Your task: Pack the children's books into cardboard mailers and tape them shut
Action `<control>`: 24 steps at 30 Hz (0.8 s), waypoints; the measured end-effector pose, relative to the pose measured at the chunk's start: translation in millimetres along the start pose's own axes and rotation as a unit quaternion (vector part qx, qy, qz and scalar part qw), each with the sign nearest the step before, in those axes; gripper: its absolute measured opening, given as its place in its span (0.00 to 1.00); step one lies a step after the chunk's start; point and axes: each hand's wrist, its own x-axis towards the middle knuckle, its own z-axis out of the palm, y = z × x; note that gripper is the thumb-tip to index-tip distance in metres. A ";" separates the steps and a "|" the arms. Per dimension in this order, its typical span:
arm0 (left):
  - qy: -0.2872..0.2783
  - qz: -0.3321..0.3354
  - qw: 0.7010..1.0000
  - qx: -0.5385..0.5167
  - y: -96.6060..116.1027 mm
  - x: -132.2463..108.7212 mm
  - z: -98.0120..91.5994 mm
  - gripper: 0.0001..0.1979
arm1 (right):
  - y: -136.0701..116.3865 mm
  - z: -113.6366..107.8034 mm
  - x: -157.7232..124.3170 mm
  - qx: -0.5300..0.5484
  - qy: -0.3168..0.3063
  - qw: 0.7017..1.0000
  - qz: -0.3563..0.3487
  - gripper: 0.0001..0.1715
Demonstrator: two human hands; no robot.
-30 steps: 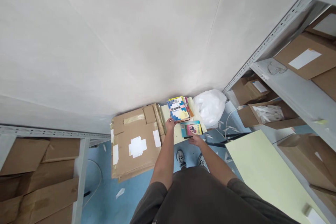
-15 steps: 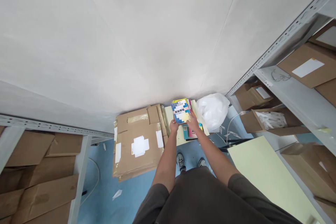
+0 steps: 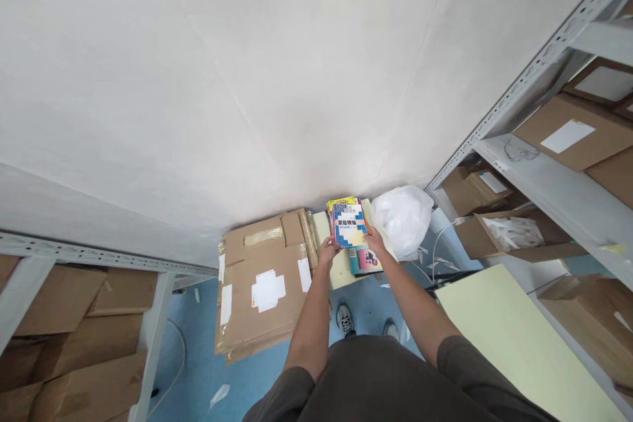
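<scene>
A blue-and-white book [image 3: 351, 225] with large dark Chinese characters on its cover is held between my two hands. My left hand [image 3: 328, 251] is closed on its lower left edge, and my right hand [image 3: 374, 241] grips its lower right edge. Behind the held book, a pile of books with a yellow one [image 3: 340, 202] on show lies against the wall; the rest of the pile is mostly hidden. Below it, closer to my body, a teal-and-pink book [image 3: 367, 260] rests on the pale yellow tabletop [image 3: 339, 273].
Flattened cardboard boxes [image 3: 257, 257] are stacked left of the table. A stuffed white plastic bag [image 3: 403, 221] stands at its right. Shelving with cartons [image 3: 568, 132] flanks the right side, more cartons [image 3: 93, 310] the left. Another pale tabletop [image 3: 514, 336] is at lower right.
The blue-and-white book has shifted slightly right and turned straighter, both hands still on it. More of the pile behind its left edge shows. The whole view has tilted up a little.
</scene>
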 end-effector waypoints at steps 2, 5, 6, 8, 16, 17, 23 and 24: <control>-0.041 0.000 0.999 0.001 8.1 -9.0 1.4 0.25 | -4.4 -14.5 -2.1 0.049 0.043 0.997 0.048 0.37; -0.100 0.005 0.995 0.013 18.3 -22.7 14.5 0.29 | -10.9 -48.0 -11.8 0.135 0.044 0.987 0.074 0.35; -0.120 0.009 0.993 0.022 20.9 -27.1 22.8 0.29 | -12.5 -62.4 -17.2 0.165 0.030 0.984 0.067 0.32; -0.161 0.021 0.986 0.045 24.5 -35.6 46.0 0.30 | -14.6 -95.7 -31.7 0.212 0.006 0.977 0.033 0.28; -0.330 0.000 0.933 0.142 4.2 -90.0 206.3 0.36 | -3.1 -268.0 -135.5 0.296 0.063 0.950 -0.072 0.30; -0.357 -0.013 0.921 0.154 -4.8 -101.4 228.8 0.36 | 1.3 -291.2 -153.7 0.297 0.074 0.949 -0.077 0.30; -0.503 -0.044 0.843 0.185 -81.2 -189.0 355.8 0.39 | 44.5 -419.7 -283.1 0.289 0.201 0.931 -0.099 0.28; -0.523 -0.045 0.829 0.192 -95.7 -205.6 375.9 0.39 | 54.1 -437.8 -307.1 0.289 0.227 0.925 -0.098 0.28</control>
